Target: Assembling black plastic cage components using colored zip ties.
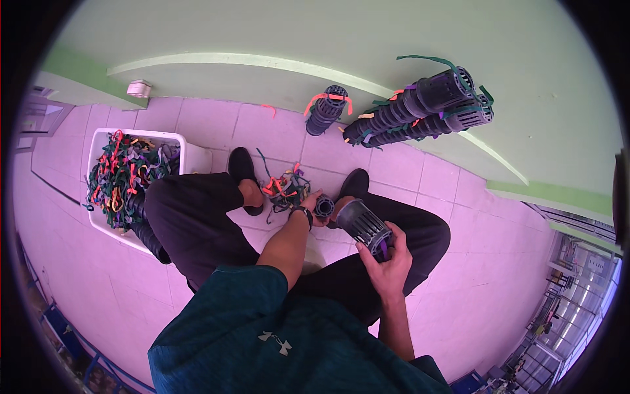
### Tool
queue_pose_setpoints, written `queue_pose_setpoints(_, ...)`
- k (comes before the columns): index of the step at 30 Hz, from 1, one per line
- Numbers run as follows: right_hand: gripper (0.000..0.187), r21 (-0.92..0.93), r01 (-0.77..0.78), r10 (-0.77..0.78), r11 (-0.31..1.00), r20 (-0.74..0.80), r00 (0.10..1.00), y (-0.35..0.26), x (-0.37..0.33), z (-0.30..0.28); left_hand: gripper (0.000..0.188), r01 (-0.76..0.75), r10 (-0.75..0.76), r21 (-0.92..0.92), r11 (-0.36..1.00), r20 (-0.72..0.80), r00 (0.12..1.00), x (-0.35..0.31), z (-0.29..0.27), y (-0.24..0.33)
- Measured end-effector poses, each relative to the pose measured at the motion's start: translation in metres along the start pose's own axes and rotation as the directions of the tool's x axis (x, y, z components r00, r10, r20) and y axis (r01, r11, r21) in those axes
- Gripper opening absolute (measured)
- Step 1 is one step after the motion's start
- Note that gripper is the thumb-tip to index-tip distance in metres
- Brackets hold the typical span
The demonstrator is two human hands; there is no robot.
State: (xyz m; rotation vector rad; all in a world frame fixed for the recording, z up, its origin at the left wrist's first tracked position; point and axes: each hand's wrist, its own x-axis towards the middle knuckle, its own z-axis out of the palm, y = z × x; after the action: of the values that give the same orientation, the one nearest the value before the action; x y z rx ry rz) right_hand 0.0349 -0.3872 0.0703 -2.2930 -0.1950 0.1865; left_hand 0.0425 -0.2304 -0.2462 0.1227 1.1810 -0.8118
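Observation:
My right hand (391, 266) is closed around the bottom end of a black slotted net cup (362, 224), which lies tilted above my thigh. A strip of purple fabric (384, 248) shows at its slotted end. To the left, between my knees, my left hand (312, 209) grips a smaller dark cup-like piece (324, 207) with a round opening facing up. Most of the left fingers are hidden behind it. Just beyond that hand, a loose heap of fabric strips (283, 189) in orange, green and grey lies on the floor.
A white bin (190, 157) full of coloured strips stands left of my knee, with a dark ribbed cylinder (152, 241) beside my leg. Against the wall are a short stack of net cups (325, 115) and two long leaning stacks (420, 105), strips hanging from them.

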Motion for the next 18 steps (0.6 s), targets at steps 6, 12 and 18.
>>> queue_pose_setpoints(6, 0.062, 0.041, 0.080, -0.082, 0.996, 0.051, 0.995, -0.009, 0.024, 0.027, 0.062, -0.594, 0.765, 0.493, 0.636, -0.298, 0.571, -0.032, -0.031, 0.011)
queue_pose_setpoints(12, 0.064, 0.156, 0.158, -0.179, 0.975, 0.134, 0.975, -0.043, 0.031, 0.056, 0.034, -0.831, 0.768, 0.325, 0.451, 0.333, 0.547, -0.270, 0.020, -0.028)
queue_pose_setpoints(18, 0.052, 0.456, 0.067, -0.235, 0.887, 0.324, 0.916, -0.071, 0.016, 0.063, 0.023, -0.888, 0.739, -0.005, 0.459, 0.557, 0.379, -0.313, -0.020, -0.040)
